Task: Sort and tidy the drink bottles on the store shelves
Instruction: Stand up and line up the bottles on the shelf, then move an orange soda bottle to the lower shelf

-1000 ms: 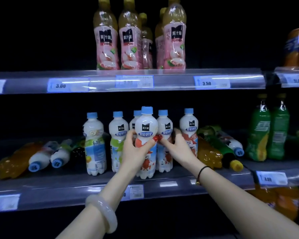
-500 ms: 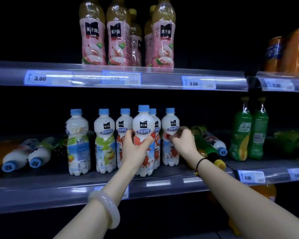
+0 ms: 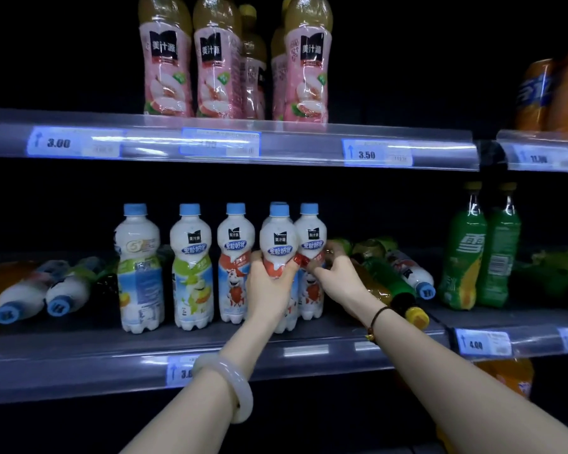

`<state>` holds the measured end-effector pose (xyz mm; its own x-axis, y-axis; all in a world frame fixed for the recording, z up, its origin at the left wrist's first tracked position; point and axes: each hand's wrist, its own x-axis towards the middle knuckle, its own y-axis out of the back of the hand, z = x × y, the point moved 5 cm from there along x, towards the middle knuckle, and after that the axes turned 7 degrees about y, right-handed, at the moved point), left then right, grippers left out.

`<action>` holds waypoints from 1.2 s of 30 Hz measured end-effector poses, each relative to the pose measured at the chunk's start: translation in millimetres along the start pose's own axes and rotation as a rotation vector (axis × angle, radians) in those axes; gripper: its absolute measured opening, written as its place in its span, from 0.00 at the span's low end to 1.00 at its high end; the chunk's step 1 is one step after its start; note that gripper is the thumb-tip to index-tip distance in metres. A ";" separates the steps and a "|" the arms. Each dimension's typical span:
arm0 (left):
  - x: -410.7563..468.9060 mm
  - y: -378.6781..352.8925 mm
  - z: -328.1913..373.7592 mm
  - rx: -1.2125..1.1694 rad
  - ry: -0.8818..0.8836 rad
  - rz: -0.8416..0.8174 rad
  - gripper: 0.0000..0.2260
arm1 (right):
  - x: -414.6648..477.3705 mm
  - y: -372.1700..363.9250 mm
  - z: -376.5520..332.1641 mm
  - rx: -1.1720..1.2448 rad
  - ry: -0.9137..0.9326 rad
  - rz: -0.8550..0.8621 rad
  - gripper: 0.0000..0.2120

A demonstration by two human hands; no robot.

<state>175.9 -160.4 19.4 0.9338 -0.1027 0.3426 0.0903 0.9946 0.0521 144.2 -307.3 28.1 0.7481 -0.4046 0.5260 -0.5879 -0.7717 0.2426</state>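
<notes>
The front bottle [image 3: 278, 244] stands upright on the middle shelf [image 3: 79, 355], blue-capped and full of white milky drink, with a red band at its waist. The left hand [image 3: 271, 290] grips it round that waist, thumb on the right side and fingers wrapped round the left. Just right of it and slightly behind stands the next bottle [image 3: 310, 237], of the same kind. The right hand [image 3: 338, 283] curls round its waist from the right; those fingertips are partly hidden, so how firm the hold is I cannot tell.

Left of the front bottle three more white bottles [image 3: 192, 267] stand in a row. Further left, two white bottles [image 3: 30, 296] lie on their sides, caps forward. Right of it lie a green bottle [image 3: 387, 283] with a yellow cap and others heaped behind it, too dim to sort out. Well to the right two green bottles [image 3: 463, 257] stand upright.

Above the front bottle, pink-labelled bottles [image 3: 166, 67] of pale yellow drink stand on the upper shelf, their tops cut off by the frame. Up and far right are orange bottles [image 3: 551, 93], blurred and cut off.

Both forearms reach up from the bottom edge, with a pale bangle [image 3: 230, 385] on the left wrist and a dark cord [image 3: 376, 317] on the right.
</notes>
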 end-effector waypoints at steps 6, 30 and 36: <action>-4.6 0.7 5.4 0.125 -0.054 0.086 0.17 | -6.6 2.0 -10.9 -0.083 0.050 -0.042 0.20; -31.4 -142.0 -2.0 0.841 -0.289 -0.717 0.37 | -12.2 133.4 32.8 -0.626 -0.081 -0.367 0.26; -18.6 -147.0 0.3 0.912 -0.224 -0.717 0.34 | -4.2 155.0 47.7 -0.692 -0.011 -0.766 0.36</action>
<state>145.2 -304.7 5.6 0.6802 -0.7240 0.1147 0.2040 0.3373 0.9190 64.7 -448.6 24.7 0.9973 0.0693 0.0259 0.0020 -0.3740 0.9274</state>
